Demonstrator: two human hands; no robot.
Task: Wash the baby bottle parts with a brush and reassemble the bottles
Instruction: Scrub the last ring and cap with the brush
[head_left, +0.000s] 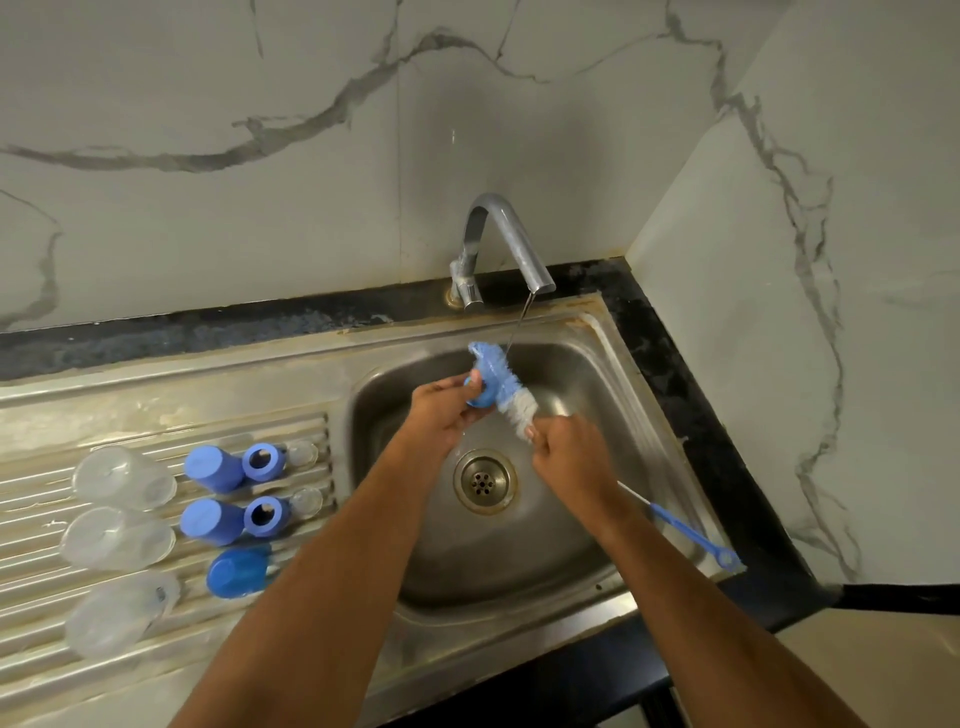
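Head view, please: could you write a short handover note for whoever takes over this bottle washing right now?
Left hand holds a blue plastic screw ring over the steel sink.
Right hand grips the blue-and-white bristle brush, scrubbing the ring beside a thin stream from the chrome tap.
On the ribbed drainboard: three clear bottles, three blue caps, two more rings, clear teats.
Left: remaining washing, all reassembly.

- Walls (260, 156): pale marble-look tiles with grey veins, filling the upper frame and meeting in a corner at upper right.
- Counter (675, 332): dark speckled stone edging, stained along the back.
- Sink (613, 332): steel, rust marks on its rim, centre frame.
- Tap (506, 244): chrome, curved, top centre.
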